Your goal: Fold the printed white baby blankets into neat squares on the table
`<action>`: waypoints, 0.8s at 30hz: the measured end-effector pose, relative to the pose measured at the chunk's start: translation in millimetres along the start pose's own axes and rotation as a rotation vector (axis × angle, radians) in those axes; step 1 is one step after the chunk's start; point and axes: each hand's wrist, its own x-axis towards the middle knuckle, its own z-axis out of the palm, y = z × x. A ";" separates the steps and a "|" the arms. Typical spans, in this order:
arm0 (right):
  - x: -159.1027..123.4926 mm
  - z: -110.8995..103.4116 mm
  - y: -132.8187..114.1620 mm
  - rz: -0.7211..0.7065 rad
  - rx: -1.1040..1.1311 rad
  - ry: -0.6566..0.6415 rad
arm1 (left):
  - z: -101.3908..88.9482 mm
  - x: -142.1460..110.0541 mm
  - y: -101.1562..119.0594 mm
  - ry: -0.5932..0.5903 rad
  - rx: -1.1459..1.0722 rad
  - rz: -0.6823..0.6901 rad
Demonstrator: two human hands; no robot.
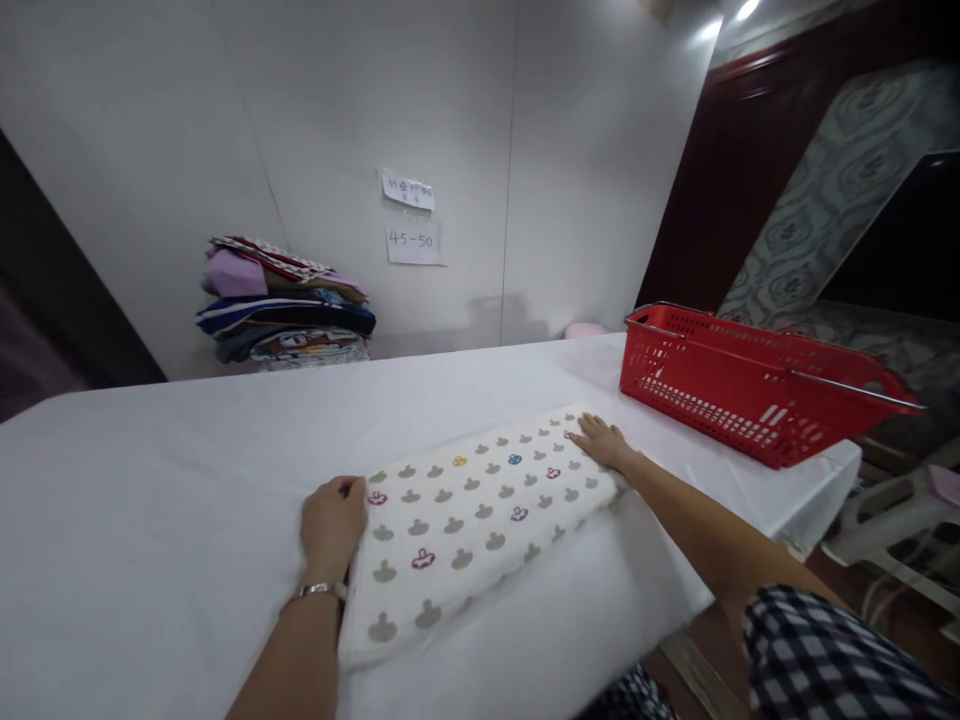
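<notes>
Landmark: red perforated plastic basket (720,375) with thin metal handles, at the right end of the table covered in white cloth (187,500). Sides as the wearer sees them.

White fabric piece printed with grey and a few coloured mushroom-like motifs (480,515): left of the basket and nearer the wearer, lying as a long folded panel, slantwise. Its right end lies nearest the basket, apart from it. Set close to the body, probably so both ends come within reach.

Left hand (334,520), silver-coloured bracelet (319,590) at the wrist: at the panel's end farthest from the basket. Fingers curled in against the edge; cannot tell whether they pinch the fabric or only press beside it. Likely there to square or steady that edge.

Right hand (604,442), arm in a black-and-white checked sleeve (832,650): at the end nearest the basket, palm down, fingers loosely spread, nothing gripped. Seems to be pressing the layers flat; with a hand at each end, the panel should lie taut between.

Mixed-colour stack of folded cloth (289,310): far left of the basket, by the pale wall (337,100), presumably out of the way. Handwritten paper reading "45-50" (416,243): on the wall, left of and above the basket.
</notes>
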 end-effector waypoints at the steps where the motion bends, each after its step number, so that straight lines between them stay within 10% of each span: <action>1: 2.2 0.6 2.0 0.000 0.004 -0.006 | -0.2 -0.2 0.1 -0.003 -0.005 -0.001; 14: 36.8 5.8 16.5 0.044 0.092 -0.035 | 2.6 0.0 -4.3 0.023 -0.037 -0.002; 24: -20.0 -17.4 78.6 0.257 0.228 -0.013 | -2.0 0.4 2.4 -0.025 -0.092 -0.077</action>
